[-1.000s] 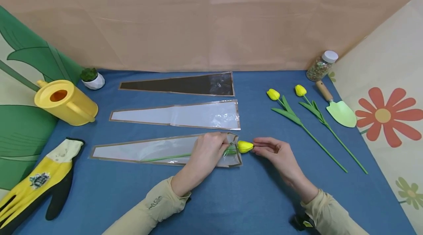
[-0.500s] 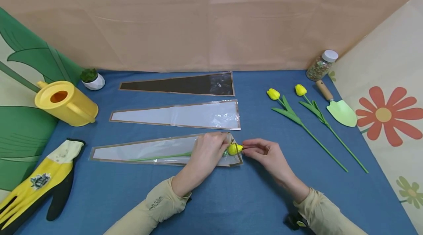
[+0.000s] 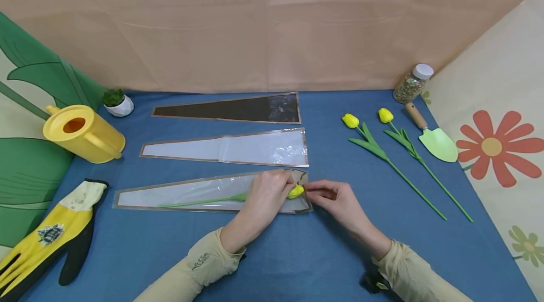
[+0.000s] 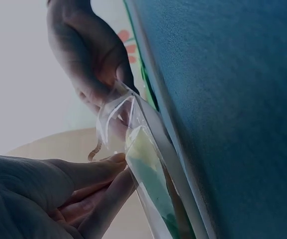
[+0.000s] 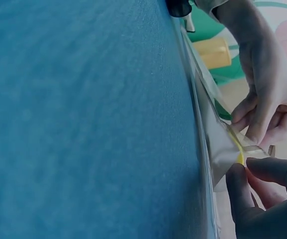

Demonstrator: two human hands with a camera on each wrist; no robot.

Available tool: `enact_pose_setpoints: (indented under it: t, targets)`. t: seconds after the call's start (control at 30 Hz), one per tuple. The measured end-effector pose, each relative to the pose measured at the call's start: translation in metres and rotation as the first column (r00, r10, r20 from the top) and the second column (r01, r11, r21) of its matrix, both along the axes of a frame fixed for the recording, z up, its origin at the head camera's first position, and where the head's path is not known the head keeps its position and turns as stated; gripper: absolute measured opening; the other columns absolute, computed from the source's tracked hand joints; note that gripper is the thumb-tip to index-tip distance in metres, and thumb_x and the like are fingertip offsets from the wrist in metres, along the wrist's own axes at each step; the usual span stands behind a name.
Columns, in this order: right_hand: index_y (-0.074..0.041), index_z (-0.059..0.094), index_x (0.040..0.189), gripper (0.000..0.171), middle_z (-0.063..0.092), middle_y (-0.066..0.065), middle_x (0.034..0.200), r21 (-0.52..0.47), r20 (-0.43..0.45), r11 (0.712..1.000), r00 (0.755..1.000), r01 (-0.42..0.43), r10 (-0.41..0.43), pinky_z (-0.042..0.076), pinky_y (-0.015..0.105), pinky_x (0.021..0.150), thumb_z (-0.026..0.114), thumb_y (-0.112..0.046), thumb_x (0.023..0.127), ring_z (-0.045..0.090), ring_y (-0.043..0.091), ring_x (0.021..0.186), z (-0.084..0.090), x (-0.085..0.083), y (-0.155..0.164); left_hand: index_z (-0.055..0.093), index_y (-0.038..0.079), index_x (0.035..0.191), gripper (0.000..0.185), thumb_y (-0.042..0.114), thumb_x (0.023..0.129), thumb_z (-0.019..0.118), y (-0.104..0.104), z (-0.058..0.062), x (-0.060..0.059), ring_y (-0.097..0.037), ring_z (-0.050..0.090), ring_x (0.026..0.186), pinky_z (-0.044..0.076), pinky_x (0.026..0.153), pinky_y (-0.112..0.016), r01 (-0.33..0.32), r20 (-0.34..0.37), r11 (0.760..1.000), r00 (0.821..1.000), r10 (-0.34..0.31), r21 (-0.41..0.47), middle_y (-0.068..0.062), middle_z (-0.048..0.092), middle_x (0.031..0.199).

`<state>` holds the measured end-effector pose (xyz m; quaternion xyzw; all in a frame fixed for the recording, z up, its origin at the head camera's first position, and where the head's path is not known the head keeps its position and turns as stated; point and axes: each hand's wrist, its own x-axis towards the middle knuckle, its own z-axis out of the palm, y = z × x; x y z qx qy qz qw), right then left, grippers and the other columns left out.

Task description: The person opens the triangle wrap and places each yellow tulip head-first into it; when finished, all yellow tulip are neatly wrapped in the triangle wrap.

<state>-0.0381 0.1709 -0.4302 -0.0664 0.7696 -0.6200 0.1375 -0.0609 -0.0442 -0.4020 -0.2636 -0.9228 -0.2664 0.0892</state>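
A yellow tulip (image 3: 296, 191) with a green stem lies inside the nearest clear tapered flower sleeve (image 3: 170, 191), its head by the wide mouth. My left hand (image 3: 267, 193) pinches the upper film of this sleeve near that mouth, lifting it; the left wrist view shows the raised film (image 4: 116, 117) between thumb and fingers. My right hand (image 3: 335, 200) is at the mouth, and in the right wrist view its thumb and finger pinch the yellow tip (image 5: 240, 158) of the tulip head. Part of the stem and leaves is hidden behind my left hand.
Behind lie a white-backed sleeve (image 3: 225, 147) and a dark one (image 3: 225, 108). Two more tulips (image 3: 374, 146) (image 3: 408, 146), a trowel (image 3: 439, 145) and a jar (image 3: 409, 87) are at right. A watering can (image 3: 85, 134), potted plant (image 3: 119, 103) and glove (image 3: 55, 231) stand left.
My right hand has moved left, sliding the tulip deeper into the sleeve, so its head has passed from outside the mouth to inside. My left hand has stayed in place.
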Motion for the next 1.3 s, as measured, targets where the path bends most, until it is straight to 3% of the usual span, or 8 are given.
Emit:
enact_pose_setpoints:
  t: [0.23,0.63,0.8,0.97,1.17,1.3]
  targets:
    - [0.011,0.073,0.126,0.025,0.074,0.022,0.122,-0.006,-0.007,0.999,0.999,-0.035,0.035,0.059,0.025,0.089,0.07,0.002,0.102,0.075,0.022,0.109,0.001,-0.002,-0.001,0.074,0.008,0.084,0.014,0.005,0.09,0.087,-0.001,-0.001,0.0,-0.019,0.068,0.064,0.053,0.054,-0.033,0.0,-0.004,1.0,1.0,0.0,-0.002,-0.004,0.073,0.079]
    - [0.014,0.071,0.126,0.026,0.073,0.024,0.122,-0.02,0.031,0.997,0.997,-0.077,0.078,0.059,0.024,0.088,0.068,0.004,0.102,0.075,0.018,0.108,-0.002,-0.003,-0.002,0.073,0.009,0.081,0.017,0.008,0.089,0.087,0.0,0.0,0.004,-0.018,0.065,0.061,0.052,0.053,-0.032,0.016,-0.045,1.0,0.999,-0.016,0.004,-0.002,0.07,0.076]
    - [0.015,0.07,0.127,0.027,0.073,0.025,0.123,-0.009,0.041,0.995,0.994,-0.1,0.1,0.058,0.023,0.089,0.067,0.004,0.103,0.075,0.023,0.11,-0.002,-0.004,-0.001,0.074,0.009,0.082,0.015,0.008,0.09,0.087,0.002,0.001,0.005,-0.017,0.064,0.061,0.051,0.053,-0.031,0.013,-0.021,1.0,1.0,-0.013,0.006,-0.002,0.071,0.077]
    - [0.013,0.069,0.129,0.028,0.074,0.024,0.123,-0.029,0.066,0.996,0.994,-0.09,0.092,0.059,0.028,0.092,0.065,-0.002,0.106,0.075,0.019,0.109,0.0,-0.005,0.007,0.077,0.008,0.086,0.012,0.011,0.09,0.088,0.003,0.0,0.006,-0.018,0.067,0.064,0.052,0.054,-0.031,0.014,-0.011,1.0,1.0,-0.015,-0.017,-0.004,0.074,0.082]
    - [0.015,0.061,0.133,0.029,0.07,0.03,0.123,-0.077,0.058,0.997,0.998,0.003,0.001,0.062,0.036,0.09,0.057,-0.005,0.112,0.076,0.018,0.1,0.008,-0.011,0.025,0.081,0.008,0.096,0.007,0.008,0.091,0.086,-0.002,0.0,0.01,-0.022,0.073,0.079,0.059,0.062,-0.038,0.079,-0.031,0.996,0.996,-0.081,-0.043,-0.004,0.075,0.097]
    - [0.016,0.055,0.135,0.032,0.068,0.034,0.121,-0.088,0.038,0.995,0.998,0.049,-0.046,0.063,0.036,0.087,0.054,-0.007,0.113,0.075,0.019,0.097,0.014,-0.016,0.033,0.084,0.012,0.107,0.012,0.013,0.095,0.083,-0.004,0.0,0.013,-0.024,0.073,0.097,0.063,0.07,-0.037,0.15,-0.048,0.975,0.986,-0.16,-0.166,-0.004,0.075,0.112]
